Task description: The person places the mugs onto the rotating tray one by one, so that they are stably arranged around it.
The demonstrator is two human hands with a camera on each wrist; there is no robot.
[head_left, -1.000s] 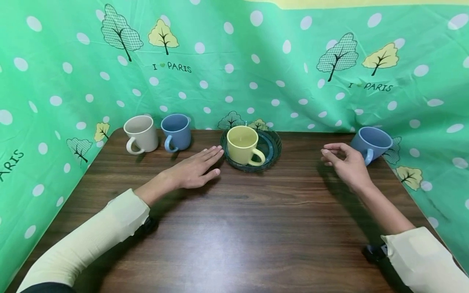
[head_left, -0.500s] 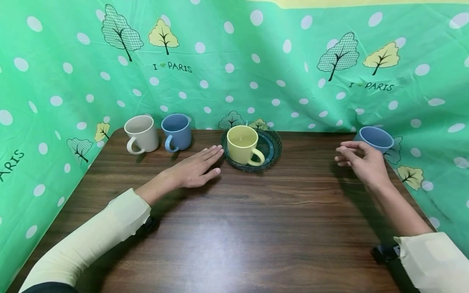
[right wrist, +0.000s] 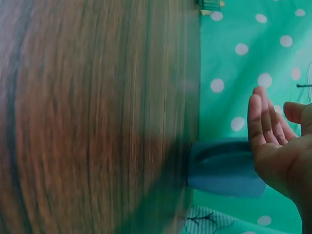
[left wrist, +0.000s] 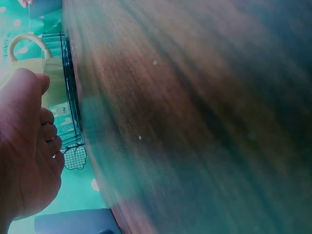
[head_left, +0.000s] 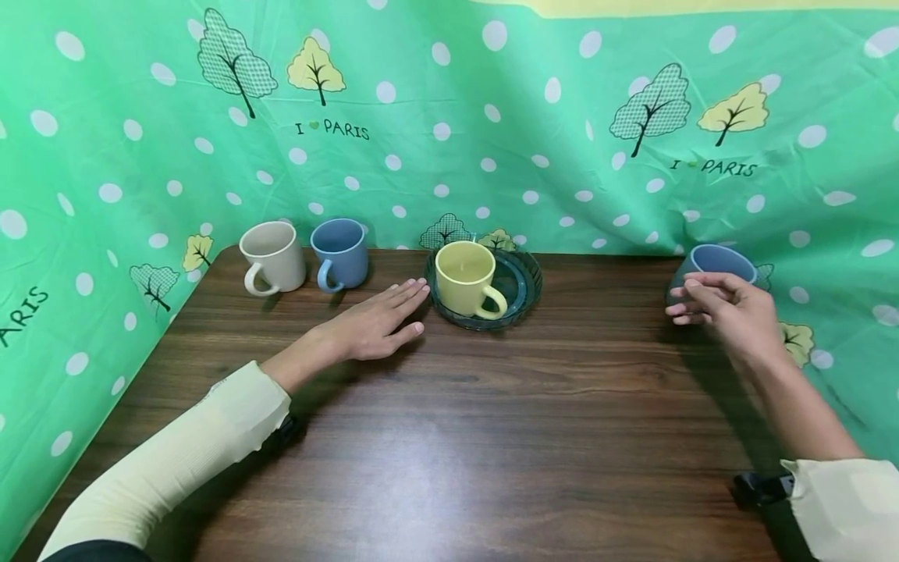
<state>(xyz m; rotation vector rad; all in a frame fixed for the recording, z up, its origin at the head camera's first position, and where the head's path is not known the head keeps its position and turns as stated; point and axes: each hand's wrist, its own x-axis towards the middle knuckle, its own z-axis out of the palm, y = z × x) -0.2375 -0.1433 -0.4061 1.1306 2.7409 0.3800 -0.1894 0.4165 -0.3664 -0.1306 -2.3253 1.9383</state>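
Observation:
My left hand (head_left: 372, 321) lies palm down on the table, fingers straight, tips beside the glass plate (head_left: 523, 308) at centre back. On that plate stands a yellow mug (head_left: 463, 279), handle toward the right. My right hand (head_left: 730, 312) hovers in front of the right blue mug (head_left: 719, 261), hiding its handle and much of its body; its fingers are loosely bent and hold nothing. In the right wrist view the blue mug (right wrist: 224, 170) stands beside the hand (right wrist: 287, 146); whether they touch is unclear.
A white mug (head_left: 274, 257) and another blue mug (head_left: 340, 254) stand at the back left of the brown wooden table (head_left: 492, 437). A green patterned cloth (head_left: 435, 94) hangs behind the table and along both sides.
My right hand has moved to the right, from the left side of the right blue mug to in front of it. My left hand has stayed in place.

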